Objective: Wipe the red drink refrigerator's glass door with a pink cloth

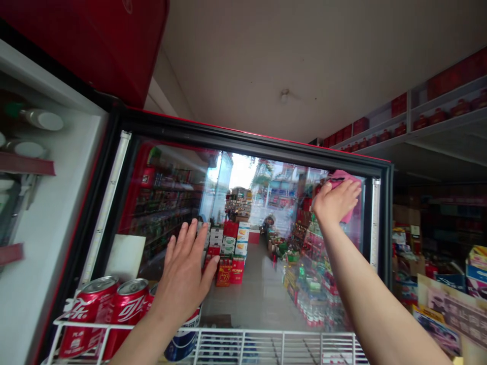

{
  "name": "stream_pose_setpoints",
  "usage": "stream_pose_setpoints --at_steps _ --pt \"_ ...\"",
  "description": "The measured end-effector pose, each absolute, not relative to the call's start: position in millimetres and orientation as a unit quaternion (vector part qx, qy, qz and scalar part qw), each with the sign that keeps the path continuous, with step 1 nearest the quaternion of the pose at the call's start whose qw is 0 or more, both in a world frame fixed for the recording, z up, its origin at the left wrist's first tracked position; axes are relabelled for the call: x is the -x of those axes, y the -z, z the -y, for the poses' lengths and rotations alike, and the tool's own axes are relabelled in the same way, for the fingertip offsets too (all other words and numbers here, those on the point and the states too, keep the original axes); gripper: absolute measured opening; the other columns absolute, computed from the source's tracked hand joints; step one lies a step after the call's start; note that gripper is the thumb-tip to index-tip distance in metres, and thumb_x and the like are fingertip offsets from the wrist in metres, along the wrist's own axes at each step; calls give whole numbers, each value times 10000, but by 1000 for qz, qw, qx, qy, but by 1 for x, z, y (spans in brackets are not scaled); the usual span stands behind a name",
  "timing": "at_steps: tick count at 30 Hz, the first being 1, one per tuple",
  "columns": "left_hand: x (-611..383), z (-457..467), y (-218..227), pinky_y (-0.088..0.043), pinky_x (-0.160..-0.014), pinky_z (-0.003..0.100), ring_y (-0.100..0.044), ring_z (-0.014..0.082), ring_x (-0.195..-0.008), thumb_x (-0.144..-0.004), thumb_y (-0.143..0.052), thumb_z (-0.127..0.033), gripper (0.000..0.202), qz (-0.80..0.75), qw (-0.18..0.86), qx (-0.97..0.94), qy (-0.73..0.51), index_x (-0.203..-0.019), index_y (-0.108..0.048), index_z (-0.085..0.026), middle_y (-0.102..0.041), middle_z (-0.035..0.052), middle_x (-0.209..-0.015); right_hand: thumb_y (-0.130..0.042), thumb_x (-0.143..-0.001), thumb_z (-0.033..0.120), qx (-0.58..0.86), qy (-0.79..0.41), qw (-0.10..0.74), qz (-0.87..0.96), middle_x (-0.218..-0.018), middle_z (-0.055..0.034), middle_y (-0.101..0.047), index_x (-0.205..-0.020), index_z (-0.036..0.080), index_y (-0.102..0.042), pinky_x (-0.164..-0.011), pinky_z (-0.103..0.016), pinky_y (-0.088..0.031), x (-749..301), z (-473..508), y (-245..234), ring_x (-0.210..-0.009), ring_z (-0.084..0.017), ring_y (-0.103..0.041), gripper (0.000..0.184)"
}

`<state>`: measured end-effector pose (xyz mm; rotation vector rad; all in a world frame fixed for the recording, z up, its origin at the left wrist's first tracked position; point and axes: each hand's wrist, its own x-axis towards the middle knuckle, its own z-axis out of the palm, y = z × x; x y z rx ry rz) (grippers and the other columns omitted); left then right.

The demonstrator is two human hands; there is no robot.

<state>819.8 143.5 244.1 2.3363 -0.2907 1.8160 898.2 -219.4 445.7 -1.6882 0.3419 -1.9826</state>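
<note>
My right hand [337, 201] holds a folded pink cloth [348, 176] against the upper right corner of the glass door [262, 299], its fingers laid over the fabric. My left hand [184, 263] is open with its fingers stretched upward, in front of the left part of the same glass; whether the palm touches the pane I cannot tell. Below it, a white wire shelf [281, 333] runs along the door. Red soda cans [127, 304] stand on the shelf at the left, and a dark blue can [182, 342] is partly hidden behind my left wrist.
A black door frame [243, 139] borders the pane. White light strips [108, 203] line its sides. Left is the fridge's white inner wall [72, 213], with bottles beyond. A pale card [125, 256] stands behind the cans. Boxes [477, 274] and a high shelf [429, 124] are to the right.
</note>
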Motion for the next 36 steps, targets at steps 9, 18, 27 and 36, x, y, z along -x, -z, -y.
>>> stream_pose_setpoints --at_steps 9,18,27,36 --pt "-822 -170 -247 -318 -1332 680 -209 381 -1716 -1098 -472 -470 746 103 110 -784 -602 -1753 -248 -191 -244 166 -1838 -380 -1051 357 654 726 204 -68 -1783 -318 -269 -1674 -87 -337 -1340 -680 -248 -893 114 -448 -1680 -452 -235 766" --pt "-815 -203 -247 -344 -1324 679 -207 381 -1716 -1107 -459 -463 739 95 105 -785 -603 -1748 -242 -168 -255 189 -1830 -370 -1072 377 669 720 181 -36 -1796 -318 -228 -1696 -56 -301 -1333 -689 -248 -888 16 -446 -1695 -430 -196 762" --pt "-801 -247 -236 -345 -1323 676 -255 382 -1703 -1100 -464 -463 754 80 113 -780 -610 -1759 -219 -191 -298 188 -1816 -409 -1051 377 671 711 187 94 -1798 -349 -168 -1693 -77 -278 -1308 -791 -185 -883 -80 -439 -1692 -498 -125 797" --pt "-785 -280 -226 -365 -1304 686 -260 392 -1700 -1091 -480 -469 767 61 119 -786 -604 -1759 -237 -182 -283 190 -1820 -408 -1092 356 697 683 115 186 -1810 -315 -177 -1698 -60 -292 -1340 -739 -167 -878 -139 -431 -1708 -459 -91 745"
